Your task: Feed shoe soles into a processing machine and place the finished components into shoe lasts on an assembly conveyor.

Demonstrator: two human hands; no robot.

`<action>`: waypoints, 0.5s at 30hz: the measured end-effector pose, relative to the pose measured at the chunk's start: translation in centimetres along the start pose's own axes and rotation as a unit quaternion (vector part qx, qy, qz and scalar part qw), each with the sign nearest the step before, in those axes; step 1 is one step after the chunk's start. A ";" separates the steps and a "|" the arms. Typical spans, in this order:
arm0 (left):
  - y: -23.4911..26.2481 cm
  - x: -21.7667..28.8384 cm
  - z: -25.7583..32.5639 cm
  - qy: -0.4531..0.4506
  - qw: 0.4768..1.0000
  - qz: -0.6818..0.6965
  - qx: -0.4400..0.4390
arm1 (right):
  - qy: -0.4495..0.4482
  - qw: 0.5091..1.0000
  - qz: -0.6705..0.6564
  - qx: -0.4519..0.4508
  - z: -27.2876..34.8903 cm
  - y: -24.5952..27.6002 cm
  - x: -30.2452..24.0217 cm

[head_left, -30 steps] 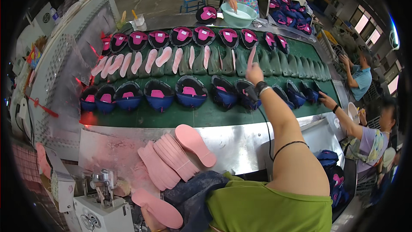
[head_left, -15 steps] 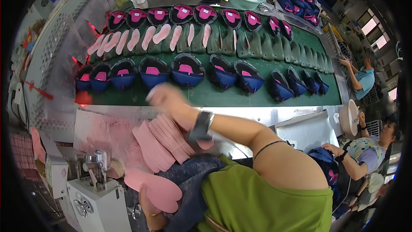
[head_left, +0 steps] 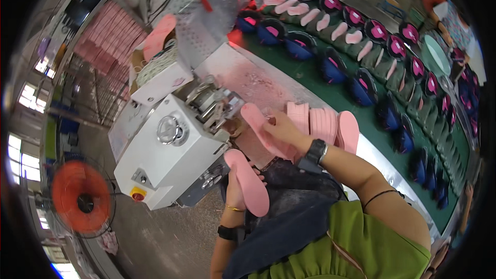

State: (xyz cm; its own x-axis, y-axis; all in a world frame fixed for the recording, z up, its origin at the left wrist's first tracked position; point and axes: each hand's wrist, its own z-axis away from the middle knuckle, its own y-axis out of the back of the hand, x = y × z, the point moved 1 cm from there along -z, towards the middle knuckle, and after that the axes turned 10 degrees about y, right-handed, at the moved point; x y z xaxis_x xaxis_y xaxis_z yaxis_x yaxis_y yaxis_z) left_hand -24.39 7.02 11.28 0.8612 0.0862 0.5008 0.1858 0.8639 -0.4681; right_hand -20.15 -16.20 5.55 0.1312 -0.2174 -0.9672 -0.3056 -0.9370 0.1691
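Observation:
My left hand (head_left: 236, 192) is closed on the heel-and-side of a pink insole (head_left: 249, 186), held tilted just in front of a white bench machine (head_left: 173, 150). My right hand (head_left: 285, 130) reaches in from the right, its fingers pinched at the edge of a second pink insole (head_left: 254, 119). That insole's upper end lies close to the machine's metal feed head (head_left: 219, 108). Beside my right wrist are stacked pink insoles (head_left: 323, 124), with one insole (head_left: 349, 130) leaning at the end of the row.
A green conveyor (head_left: 336, 101) carries blue shoe uppers (head_left: 330, 67), dark green lasts (head_left: 390, 77) and pink insoles. An orange fan (head_left: 82, 196) stands at lower left. Further pink stacks fill a wire rack (head_left: 111, 36). A person (head_left: 457, 26) works at the far right beside a pale green basin (head_left: 436, 54).
The view has turned left toward the machine. My right hand has come back from near the conveyor to a pink insole by the machine. My left hand still holds its insole.

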 end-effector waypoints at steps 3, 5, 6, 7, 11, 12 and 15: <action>0.9 -1.0 0.2 0.003 0.999 -0.041 -0.035 | -0.009 0.986 0.153 -0.067 -4.2 -0.8 0.0; 0.8 -1.1 0.2 0.026 0.996 0.048 -0.074 | 0.039 0.993 0.108 -0.019 -6.9 -2.1 -1.5; 0.7 -1.1 -0.1 0.023 0.996 0.032 -0.076 | 0.030 0.992 0.120 -0.025 -7.9 -1.7 -1.5; 0.7 -1.2 -0.3 0.023 0.996 0.015 -0.081 | 0.019 0.990 0.134 -0.029 -8.7 -1.3 -1.6; 1.9 -1.1 0.9 0.014 0.997 0.046 -0.062 | 0.034 0.986 0.166 -0.002 -8.6 -2.0 -1.9; 1.8 -1.0 0.9 0.021 0.996 0.043 -0.072 | -0.013 0.979 0.202 -0.013 -8.2 -1.5 -2.8; 1.8 -1.1 0.7 0.016 0.999 0.020 -0.047 | 0.081 0.947 0.309 0.034 -7.0 0.4 -3.3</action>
State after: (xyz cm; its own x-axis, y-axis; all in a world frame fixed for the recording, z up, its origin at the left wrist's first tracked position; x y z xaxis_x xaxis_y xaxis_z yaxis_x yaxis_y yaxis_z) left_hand -25.35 8.82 10.38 0.8837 0.1021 0.4568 0.1931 0.8095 -0.5545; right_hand -14.09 -17.76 10.10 0.0491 -0.7623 -0.6454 -0.4315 -0.5990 0.6746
